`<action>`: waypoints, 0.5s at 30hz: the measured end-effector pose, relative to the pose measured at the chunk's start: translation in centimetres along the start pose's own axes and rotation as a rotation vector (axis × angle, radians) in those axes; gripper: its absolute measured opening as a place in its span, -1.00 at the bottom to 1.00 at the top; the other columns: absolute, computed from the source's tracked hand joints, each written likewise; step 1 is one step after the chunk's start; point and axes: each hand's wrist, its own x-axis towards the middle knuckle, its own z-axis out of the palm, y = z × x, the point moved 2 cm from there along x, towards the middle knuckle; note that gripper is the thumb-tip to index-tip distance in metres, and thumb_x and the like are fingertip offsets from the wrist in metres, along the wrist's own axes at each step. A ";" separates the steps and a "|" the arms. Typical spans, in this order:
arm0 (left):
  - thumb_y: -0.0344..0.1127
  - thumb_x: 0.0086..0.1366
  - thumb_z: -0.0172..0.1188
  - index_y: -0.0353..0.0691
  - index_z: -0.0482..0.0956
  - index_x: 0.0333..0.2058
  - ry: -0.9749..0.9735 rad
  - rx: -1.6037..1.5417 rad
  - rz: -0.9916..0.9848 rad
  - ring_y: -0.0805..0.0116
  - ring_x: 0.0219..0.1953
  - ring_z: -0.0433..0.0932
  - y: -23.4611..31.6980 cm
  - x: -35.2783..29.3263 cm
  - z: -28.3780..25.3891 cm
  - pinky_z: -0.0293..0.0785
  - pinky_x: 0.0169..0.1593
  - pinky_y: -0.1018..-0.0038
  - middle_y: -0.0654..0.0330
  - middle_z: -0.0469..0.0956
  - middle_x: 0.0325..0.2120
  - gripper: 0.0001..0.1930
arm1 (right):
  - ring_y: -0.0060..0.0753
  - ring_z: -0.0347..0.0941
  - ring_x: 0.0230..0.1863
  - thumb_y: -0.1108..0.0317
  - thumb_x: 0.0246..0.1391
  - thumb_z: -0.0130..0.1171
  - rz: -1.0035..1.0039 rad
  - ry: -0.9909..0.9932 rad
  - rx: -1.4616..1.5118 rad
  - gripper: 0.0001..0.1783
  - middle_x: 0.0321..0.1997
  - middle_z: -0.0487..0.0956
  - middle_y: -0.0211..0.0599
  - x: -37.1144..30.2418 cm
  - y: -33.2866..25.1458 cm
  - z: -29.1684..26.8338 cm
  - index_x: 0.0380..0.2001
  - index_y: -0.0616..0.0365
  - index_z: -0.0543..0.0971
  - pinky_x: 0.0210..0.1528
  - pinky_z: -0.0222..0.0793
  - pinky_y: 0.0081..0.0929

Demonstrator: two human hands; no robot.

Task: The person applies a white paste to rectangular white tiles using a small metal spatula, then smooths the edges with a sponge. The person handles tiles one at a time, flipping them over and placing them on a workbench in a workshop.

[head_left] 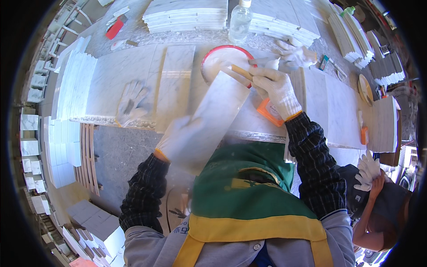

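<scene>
My left hand point(177, 135), in a white knit glove, grips the edge of a pale marble tile point(218, 113). The tile is held tilted, its far end close to a red-rimmed bowl point(205, 73) of white material. My right hand point(273, 86), gloved too, closes round a flat tool with a wooden handle point(241, 72); its tip is over the bowl, beside the tile's upper end. What its working end looks like is unclear. Just below the right hand lies an orange tape-measure-like case point(270, 111) on the slab.
Loose white gloves point(131, 103) point(297, 52) lie on the marble-topped bench. Behind the bowl stand a clear bottle point(240, 22) and stacked tiles point(187, 15). A red-bladed scraper point(114, 29) lies far left. At the right edge, another person point(378, 200) holds white gloves.
</scene>
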 end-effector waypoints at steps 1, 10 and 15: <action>-0.09 0.49 0.19 -0.46 0.58 0.07 -0.016 -0.022 -0.004 0.62 -0.12 0.47 0.0 0.2 0.1 0.46 -0.02 0.57 0.32 0.61 -0.15 -0.53 | -0.62 0.45 -0.36 0.37 0.22 0.22 -0.025 0.002 -0.042 -0.68 -0.34 0.63 -0.38 0.1 -0.1 0.1 -0.04 0.35 0.69 -0.30 0.36 -0.62; -0.09 0.45 0.24 -0.41 0.62 0.04 0.028 -0.005 -0.009 0.62 -0.19 0.50 -0.2 1.2 0.5 0.48 -0.12 0.57 0.36 0.62 -0.23 -0.55 | -0.66 0.40 -0.42 0.39 0.25 0.20 -0.145 0.009 -0.258 -0.64 -0.38 0.60 -0.39 0.7 -0.5 0.6 0.06 0.32 0.67 -0.39 0.31 -0.64; -0.07 0.48 0.20 -0.44 0.60 0.08 0.020 0.043 -0.062 0.61 -0.11 0.49 -0.1 1.4 0.3 0.46 -0.01 0.57 0.33 0.61 -0.15 -0.52 | -0.64 0.44 -0.39 0.38 0.23 0.21 -0.172 0.000 -0.310 -0.63 -0.36 0.63 -0.34 1.1 -0.1 0.8 0.06 0.29 0.68 -0.31 0.38 -0.63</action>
